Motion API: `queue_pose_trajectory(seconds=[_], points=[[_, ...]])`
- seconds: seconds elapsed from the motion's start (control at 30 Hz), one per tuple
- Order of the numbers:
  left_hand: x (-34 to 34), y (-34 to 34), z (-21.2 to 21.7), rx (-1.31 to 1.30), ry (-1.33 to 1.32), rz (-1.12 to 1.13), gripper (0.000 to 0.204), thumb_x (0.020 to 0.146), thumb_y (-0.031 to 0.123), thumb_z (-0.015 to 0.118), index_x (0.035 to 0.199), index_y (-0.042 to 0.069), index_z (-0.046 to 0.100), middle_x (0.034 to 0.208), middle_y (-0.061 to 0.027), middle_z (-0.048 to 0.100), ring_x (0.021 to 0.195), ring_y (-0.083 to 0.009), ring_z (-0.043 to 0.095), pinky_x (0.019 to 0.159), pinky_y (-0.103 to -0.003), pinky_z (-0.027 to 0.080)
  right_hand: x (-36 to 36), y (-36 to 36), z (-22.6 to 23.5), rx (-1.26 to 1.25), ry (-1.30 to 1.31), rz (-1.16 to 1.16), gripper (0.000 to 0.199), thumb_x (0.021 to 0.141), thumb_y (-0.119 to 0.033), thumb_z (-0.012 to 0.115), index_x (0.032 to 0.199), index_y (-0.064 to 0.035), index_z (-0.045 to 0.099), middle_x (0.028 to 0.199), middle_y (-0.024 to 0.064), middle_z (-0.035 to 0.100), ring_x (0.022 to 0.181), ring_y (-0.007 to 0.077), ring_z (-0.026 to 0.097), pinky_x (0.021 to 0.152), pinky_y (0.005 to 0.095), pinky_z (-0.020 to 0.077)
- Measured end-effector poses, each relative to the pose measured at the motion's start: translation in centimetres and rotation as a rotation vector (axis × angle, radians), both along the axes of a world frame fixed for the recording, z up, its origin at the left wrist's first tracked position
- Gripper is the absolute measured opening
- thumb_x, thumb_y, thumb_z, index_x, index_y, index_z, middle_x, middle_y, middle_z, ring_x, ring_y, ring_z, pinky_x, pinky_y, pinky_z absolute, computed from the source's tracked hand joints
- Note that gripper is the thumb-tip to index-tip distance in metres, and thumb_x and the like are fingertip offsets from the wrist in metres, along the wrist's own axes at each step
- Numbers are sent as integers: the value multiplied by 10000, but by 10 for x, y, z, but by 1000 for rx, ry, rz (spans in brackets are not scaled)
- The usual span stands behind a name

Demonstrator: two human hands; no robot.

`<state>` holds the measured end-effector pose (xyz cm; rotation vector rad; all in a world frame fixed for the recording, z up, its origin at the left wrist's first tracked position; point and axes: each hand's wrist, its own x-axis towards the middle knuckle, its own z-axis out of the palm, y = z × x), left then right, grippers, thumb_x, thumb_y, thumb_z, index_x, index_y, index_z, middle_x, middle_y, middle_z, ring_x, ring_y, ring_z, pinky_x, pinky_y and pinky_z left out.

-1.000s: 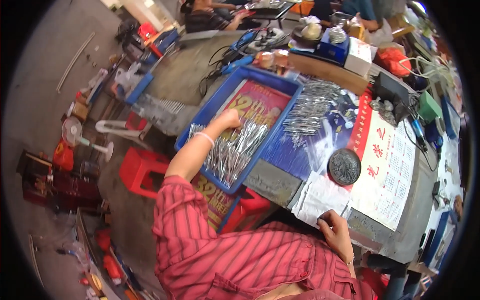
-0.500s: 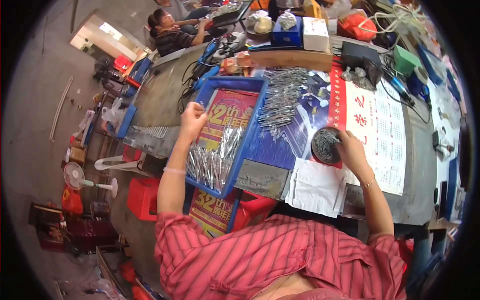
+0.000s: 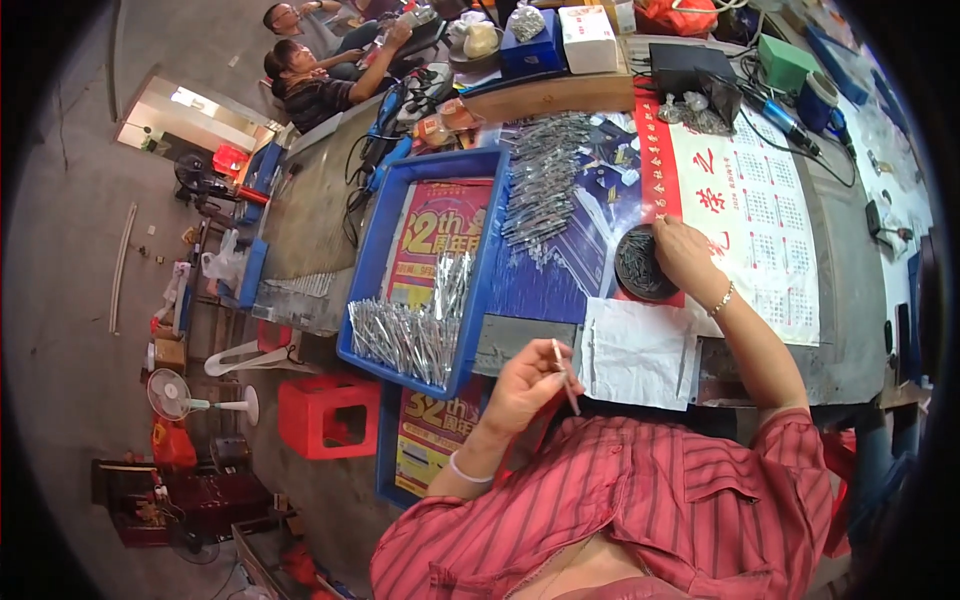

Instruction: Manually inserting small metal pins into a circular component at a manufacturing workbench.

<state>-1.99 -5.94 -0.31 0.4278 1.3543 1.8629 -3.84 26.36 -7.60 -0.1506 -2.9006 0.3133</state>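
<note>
Thin metal rod pinched in left hand beyond desk front edge, right hand laid half-open on round dark dish, blue tray overhanging the edge

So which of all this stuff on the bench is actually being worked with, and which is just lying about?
In use:
- thin silvery metal rod, in the left hand
- round dark dish of small parts, under the right hand
- blue plastic tray of silvery rods
- white paper sheet

Lying about:
- red-and-white calendar sheet
- black box
- red plastic stool
- white standing fan
</note>
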Motion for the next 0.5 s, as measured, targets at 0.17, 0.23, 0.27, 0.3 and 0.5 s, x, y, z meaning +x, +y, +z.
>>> queue_pose_trajectory(seconds=[0.17, 0.23, 0.27, 0.3, 0.5], points=[[18, 26, -12, -4, -88, -6, 247, 917, -4, 484, 1164, -20, 487, 901, -78, 603, 821, -144, 616, 766, -271, 499, -5, 0, 4, -93, 65, 41, 285, 717, -54, 603, 979, -10, 500, 866, 165, 601, 803, 326, 618, 667, 419, 496], [22, 30, -11, 0, -75, -2, 249, 914, -5, 494, 1163, -20, 490, 898, -73, 608, 816, -134, 617, 761, -256, 497, -9, 3, -2, -70, 77, 52, 239, 721, -53, 587, 949, -9, 531, 856, 159, 610, 808, 323, 619, 678, 417, 499], [23, 31, -9, -8, -80, -7, 245, 911, -11, 502, 1156, -17, 498, 904, -68, 607, 820, -132, 621, 759, -248, 498, -11, 3, -2, -63, 74, 55, 208, 720, -52, 578, 921, -7, 552, 849, 157, 616, 810, 322, 620, 686, 416, 502], [23, 31, -11, -3, -68, -6, 242, 909, -13, 507, 1151, -15, 504, 908, -64, 606, 827, -129, 624, 754, -242, 499, -14, 1, -2, -60, 63, 37, 174, 720, -50, 569, 889, -7, 568, 841, 157, 622, 811, 321, 622, 697, 416, 504], [22, 29, -15, -42, -109, 13, 223, 916, 9, 523, 1138, -3, 520, 909, -58, 621, 819, -117, 633, 735, -225, 504, -13, 3, 6, -53, -15, 47, 131, 725, -81, 577, 828, 0, 583, 817, 175, 625, 814, 335, 618, 718, 427, 503]])
